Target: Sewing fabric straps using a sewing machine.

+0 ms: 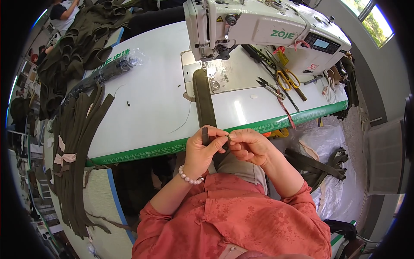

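Observation:
At the table's front edge my left hand (202,151) and my right hand (252,146) meet, thumbs and fingertips pinched together. A short dark fabric strip (205,135) passes between the fingers of my left hand. Between both sets of fingertips is a small dark green end; whether it belongs to that strip is hidden by the fingers. Just beyond my hands, a long olive fabric band (203,97) runs from the presser foot area of the white sewing machine (258,30) down to the near edge.
Scissors with yellow handles (288,80) and thread snips (269,88) lie right of the needle. Bundled olive strips (77,129) hang over the left side. A plastic-wrapped roll (108,72) lies behind them. Plastic bags (340,172) sit low at right. A person (64,15) is at far left.

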A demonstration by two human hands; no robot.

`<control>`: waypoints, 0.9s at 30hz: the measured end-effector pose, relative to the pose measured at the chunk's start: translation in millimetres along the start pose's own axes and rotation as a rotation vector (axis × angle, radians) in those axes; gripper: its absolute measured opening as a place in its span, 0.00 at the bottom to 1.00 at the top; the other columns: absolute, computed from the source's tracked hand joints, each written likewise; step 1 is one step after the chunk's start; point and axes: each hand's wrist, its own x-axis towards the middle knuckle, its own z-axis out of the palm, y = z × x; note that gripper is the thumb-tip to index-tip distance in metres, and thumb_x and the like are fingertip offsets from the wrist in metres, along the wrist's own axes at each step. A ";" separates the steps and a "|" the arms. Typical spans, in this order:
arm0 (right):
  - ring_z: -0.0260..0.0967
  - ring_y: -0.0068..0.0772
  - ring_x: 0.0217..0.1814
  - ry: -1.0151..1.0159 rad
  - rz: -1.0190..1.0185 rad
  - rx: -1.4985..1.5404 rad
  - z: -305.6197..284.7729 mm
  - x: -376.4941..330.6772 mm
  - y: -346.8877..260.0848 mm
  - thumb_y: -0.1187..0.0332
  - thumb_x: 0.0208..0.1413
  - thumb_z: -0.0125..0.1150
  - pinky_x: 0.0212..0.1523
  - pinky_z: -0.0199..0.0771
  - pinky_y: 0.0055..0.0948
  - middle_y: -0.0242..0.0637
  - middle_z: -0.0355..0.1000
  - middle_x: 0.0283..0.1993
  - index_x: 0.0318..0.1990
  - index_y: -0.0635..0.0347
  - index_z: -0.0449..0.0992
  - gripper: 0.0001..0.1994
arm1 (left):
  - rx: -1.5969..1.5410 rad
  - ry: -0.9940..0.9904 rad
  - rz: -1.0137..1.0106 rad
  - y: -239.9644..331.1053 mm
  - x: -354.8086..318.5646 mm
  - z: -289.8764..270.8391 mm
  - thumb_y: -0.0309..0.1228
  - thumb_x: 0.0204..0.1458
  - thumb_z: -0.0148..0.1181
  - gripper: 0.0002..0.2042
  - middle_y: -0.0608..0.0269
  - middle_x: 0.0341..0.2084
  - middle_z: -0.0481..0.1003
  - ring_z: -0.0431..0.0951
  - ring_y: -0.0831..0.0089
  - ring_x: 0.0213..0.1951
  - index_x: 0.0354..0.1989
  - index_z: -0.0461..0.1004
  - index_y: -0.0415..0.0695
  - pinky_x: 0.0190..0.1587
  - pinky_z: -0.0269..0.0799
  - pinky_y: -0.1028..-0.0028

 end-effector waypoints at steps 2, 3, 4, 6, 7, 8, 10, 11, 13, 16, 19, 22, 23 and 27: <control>0.56 0.17 0.16 0.080 -0.122 -0.118 1.9 -1.1 2.3 0.70 0.54 0.58 0.14 0.50 0.15 0.29 0.65 0.24 0.30 0.61 0.70 0.06 | 0.007 0.024 0.009 -0.3 -1.4 1.2 0.23 0.52 0.59 0.05 0.66 0.30 0.75 0.73 0.83 0.27 0.37 0.74 0.38 0.28 0.73 0.82; 0.59 0.16 0.17 0.120 -0.184 -0.178 3.0 -1.4 2.7 0.70 0.56 0.57 0.15 0.53 0.15 0.29 0.66 0.25 0.31 0.61 0.71 0.05 | -0.006 0.056 -0.009 -0.2 -1.2 1.9 0.23 0.52 0.59 0.05 0.66 0.30 0.75 0.73 0.83 0.27 0.37 0.74 0.38 0.28 0.74 0.81; 0.59 0.16 0.17 0.118 -0.185 -0.179 4.2 -1.3 4.4 0.70 0.56 0.57 0.15 0.53 0.15 0.29 0.66 0.25 0.31 0.61 0.71 0.05 | -0.019 0.088 -0.028 -0.2 -1.1 2.6 0.23 0.52 0.59 0.05 0.66 0.29 0.75 0.72 0.83 0.26 0.37 0.74 0.38 0.28 0.74 0.81; 0.61 0.16 0.21 0.245 -0.524 -0.448 7.5 0.1 11.2 0.70 0.56 0.57 0.20 0.59 0.15 0.28 0.68 0.27 0.35 0.62 0.71 0.05 | -0.032 0.122 -0.048 0.3 0.5 3.9 0.24 0.52 0.59 0.05 0.66 0.29 0.74 0.72 0.83 0.25 0.37 0.74 0.38 0.28 0.74 0.80; 0.62 0.16 0.22 0.308 -0.694 -0.581 8.9 1.1 13.2 0.71 0.57 0.56 0.23 0.61 0.15 0.28 0.69 0.27 0.36 0.62 0.71 0.05 | -0.056 0.145 -0.072 1.3 1.6 4.9 0.24 0.52 0.59 0.06 0.66 0.28 0.74 0.71 0.83 0.24 0.37 0.74 0.38 0.27 0.74 0.80; 0.62 0.16 0.22 0.307 -0.695 -0.582 11.1 0.8 14.5 0.71 0.57 0.56 0.23 0.61 0.15 0.28 0.69 0.27 0.36 0.62 0.71 0.05 | -0.080 0.166 -0.094 2.3 1.7 6.0 0.24 0.52 0.60 0.06 0.66 0.28 0.74 0.71 0.83 0.24 0.37 0.74 0.38 0.27 0.74 0.80; 0.63 0.14 0.26 0.277 -0.725 -0.669 16.4 -1.0 15.7 0.72 0.56 0.57 0.27 0.63 0.15 0.27 0.69 0.28 0.37 0.62 0.71 0.05 | -0.105 0.186 -0.116 2.5 1.8 6.6 0.25 0.52 0.60 0.06 0.66 0.28 0.74 0.71 0.83 0.23 0.37 0.74 0.38 0.27 0.74 0.79; 0.63 0.13 0.28 0.263 -0.740 -0.712 17.6 -1.4 15.8 0.73 0.56 0.57 0.29 0.64 0.14 0.26 0.69 0.29 0.38 0.62 0.71 0.05 | -0.109 0.191 -0.125 2.1 1.5 6.6 0.25 0.52 0.60 0.06 0.66 0.28 0.74 0.71 0.83 0.23 0.37 0.74 0.38 0.27 0.74 0.79; 0.63 0.13 0.27 0.267 -0.733 -0.730 16.2 0.7 16.0 0.73 0.56 0.57 0.29 0.64 0.14 0.26 0.69 0.29 0.38 0.62 0.71 0.05 | -0.116 0.203 -0.144 1.1 1.2 6.4 0.25 0.52 0.60 0.07 0.66 0.28 0.74 0.71 0.82 0.23 0.38 0.74 0.37 0.27 0.74 0.79; 0.63 0.13 0.27 0.273 -0.717 -0.766 13.2 4.1 15.8 0.72 0.57 0.57 0.28 0.64 0.14 0.26 0.69 0.29 0.39 0.63 0.71 0.05 | -0.126 0.212 -0.164 0.3 1.8 6.9 0.25 0.52 0.60 0.07 0.66 0.28 0.74 0.71 0.82 0.23 0.38 0.74 0.37 0.27 0.74 0.78; 0.62 0.13 0.27 0.304 -0.763 -0.828 11.2 5.6 16.3 0.72 0.57 0.56 0.28 0.64 0.14 0.25 0.68 0.28 0.38 0.63 0.70 0.05 | -0.137 0.221 -0.177 0.5 1.8 7.7 0.25 0.52 0.60 0.07 0.65 0.28 0.74 0.71 0.82 0.23 0.38 0.74 0.37 0.26 0.74 0.78; 0.62 0.13 0.26 0.302 -0.791 -0.875 9.8 8.2 16.8 0.72 0.58 0.56 0.28 0.63 0.14 0.25 0.68 0.28 0.37 0.64 0.70 0.05 | -0.149 0.230 -0.183 0.0 2.4 8.8 0.24 0.52 0.60 0.07 0.65 0.28 0.74 0.70 0.81 0.23 0.38 0.74 0.37 0.26 0.74 0.78; 0.61 0.13 0.26 0.300 -0.805 -0.898 9.8 8.7 17.2 0.71 0.58 0.55 0.28 0.62 0.14 0.25 0.68 0.28 0.37 0.64 0.69 0.05 | -0.152 0.232 -0.180 -0.8 2.2 8.7 0.24 0.52 0.60 0.07 0.65 0.28 0.74 0.70 0.81 0.23 0.38 0.74 0.37 0.26 0.74 0.78; 0.60 0.13 0.26 0.276 -0.703 -0.802 14.0 9.9 13.9 0.71 0.58 0.55 0.27 0.61 0.14 0.25 0.67 0.27 0.36 0.64 0.69 0.06 | -0.162 0.248 -0.164 -2.5 1.8 9.3 0.25 0.52 0.59 0.07 0.65 0.28 0.74 0.70 0.81 0.23 0.38 0.74 0.37 0.26 0.74 0.78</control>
